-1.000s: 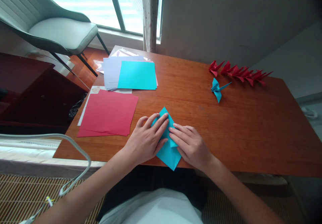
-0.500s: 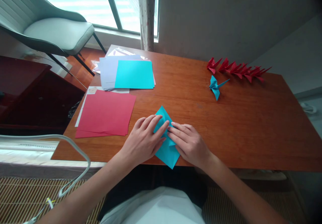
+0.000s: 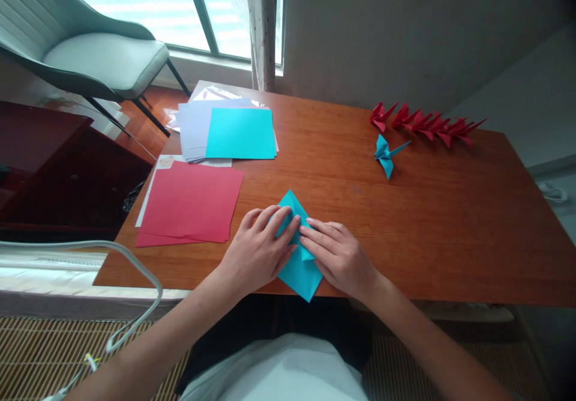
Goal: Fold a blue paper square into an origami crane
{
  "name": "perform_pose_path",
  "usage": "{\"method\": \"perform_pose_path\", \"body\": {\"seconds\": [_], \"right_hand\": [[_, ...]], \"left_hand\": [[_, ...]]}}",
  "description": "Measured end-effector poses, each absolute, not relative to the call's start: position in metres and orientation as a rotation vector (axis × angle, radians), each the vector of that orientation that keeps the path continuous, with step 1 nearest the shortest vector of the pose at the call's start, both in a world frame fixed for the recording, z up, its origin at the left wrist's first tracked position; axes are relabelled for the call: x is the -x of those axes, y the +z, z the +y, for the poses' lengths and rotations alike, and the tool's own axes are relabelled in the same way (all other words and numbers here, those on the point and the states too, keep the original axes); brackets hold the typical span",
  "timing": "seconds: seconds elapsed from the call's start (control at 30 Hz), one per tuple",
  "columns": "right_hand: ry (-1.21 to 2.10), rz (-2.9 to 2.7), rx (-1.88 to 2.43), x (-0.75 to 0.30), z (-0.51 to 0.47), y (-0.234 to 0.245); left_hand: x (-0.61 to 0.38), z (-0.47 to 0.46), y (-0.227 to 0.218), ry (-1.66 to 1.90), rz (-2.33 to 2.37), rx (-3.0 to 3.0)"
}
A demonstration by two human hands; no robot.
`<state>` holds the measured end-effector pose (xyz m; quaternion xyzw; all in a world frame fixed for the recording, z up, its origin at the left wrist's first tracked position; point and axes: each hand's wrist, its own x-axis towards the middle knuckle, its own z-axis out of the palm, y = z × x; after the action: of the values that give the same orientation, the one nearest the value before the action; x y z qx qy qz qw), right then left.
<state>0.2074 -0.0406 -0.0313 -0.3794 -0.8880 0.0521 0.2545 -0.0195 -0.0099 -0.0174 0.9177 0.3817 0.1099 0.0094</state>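
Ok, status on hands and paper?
Left hand, right hand: both on folded blue paper. Lower corner at near edge of table. Red sheets left, touching neither hand.

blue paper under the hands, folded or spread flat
Folded: the blue paper has a flap showing between the left hand and right hand, which partly hide it, so the number of folds cannot be told.

A grey upholstered chair with dark legs [image 3: 101, 62] is set at the far left, before a bright dark-framed glass window [image 3: 148, 2], which is partly covered by a pale patterned fabric curtain [image 3: 261, 29]. Below the chair, a dark-red wooden cabinet [image 3: 40, 149] is seen. On the brown wooden desk [image 3: 450, 227], rectangular red paper sheets [image 3: 191, 203] are stacked at the left; behind them, lavender sheets [image 3: 193, 131] are overlapped by a rectangular blue sheet [image 3: 240, 134]. At the far right, folded red paper cranes [image 3: 425, 125] are lined up, with a blue paper crane [image 3: 383, 155] placed nearby.
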Motion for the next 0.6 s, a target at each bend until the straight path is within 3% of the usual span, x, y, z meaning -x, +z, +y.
{"method": "perform_pose_path", "body": {"seconds": [0.23, 0.43, 0.6], "right_hand": [[0.162, -2.408, 1.03, -0.208, -0.042, -0.03], [0.511, -2.25, 1.017, -0.215, -0.033, -0.017], [0.561, -1.954, 1.283, -0.202, 0.015, -0.017]], "left_hand": [[0.017, -0.01, -0.015, 0.307, 1.182, -2.885], [0.017, -0.01, -0.013, 0.315, 1.167, -2.894], [0.017, -0.01, -0.013, 0.317, 1.165, -2.877]]}}
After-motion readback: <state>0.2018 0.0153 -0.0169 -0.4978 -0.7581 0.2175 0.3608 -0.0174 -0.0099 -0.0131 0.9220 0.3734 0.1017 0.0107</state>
